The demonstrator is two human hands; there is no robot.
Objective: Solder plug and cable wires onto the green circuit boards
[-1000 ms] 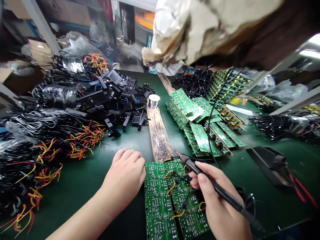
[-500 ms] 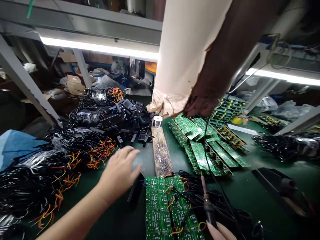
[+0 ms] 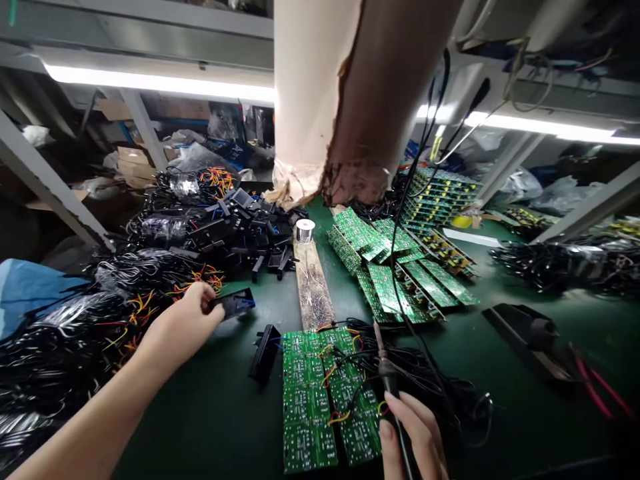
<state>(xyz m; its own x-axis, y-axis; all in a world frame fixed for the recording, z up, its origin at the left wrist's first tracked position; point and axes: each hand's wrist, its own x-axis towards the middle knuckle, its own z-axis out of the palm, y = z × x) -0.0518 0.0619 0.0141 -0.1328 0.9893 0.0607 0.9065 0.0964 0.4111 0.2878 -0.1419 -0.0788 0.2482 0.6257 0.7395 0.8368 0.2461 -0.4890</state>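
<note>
The left hand (image 3: pixel 183 327) reaches out over the green desk (image 3: pixel 200 413), its fingers (image 3: pixel 213 308) closed on one end of a black plastic housing (image 3: pixel 235 303) with blue wire at its far end. The housing lies just in front of a heap of black cable bundles (image 3: pixel 100 313) with red and yellow leads. A second black housing (image 3: pixel 264 352) lies on the desk, just left of the board panel (image 3: pixel 320 400), a green sheet of small circuit boards with wires on it.

The right hand (image 3: pixel 415 437) shows at the bottom edge, fingers wrapped around the handle of a soldering iron (image 3: pixel 387 380). The iron's tip points away from the person, over the right part of the panel and a tangle of black cable (image 3: pixel 440 393).

Behind the panel lies a wooden strip (image 3: pixel 313 287) with a solder spool (image 3: pixel 305 231) at its far end. To its right are stacked green boards (image 3: pixel 395 273); to its left is a pile of black housings (image 3: pixel 240 233).
</note>
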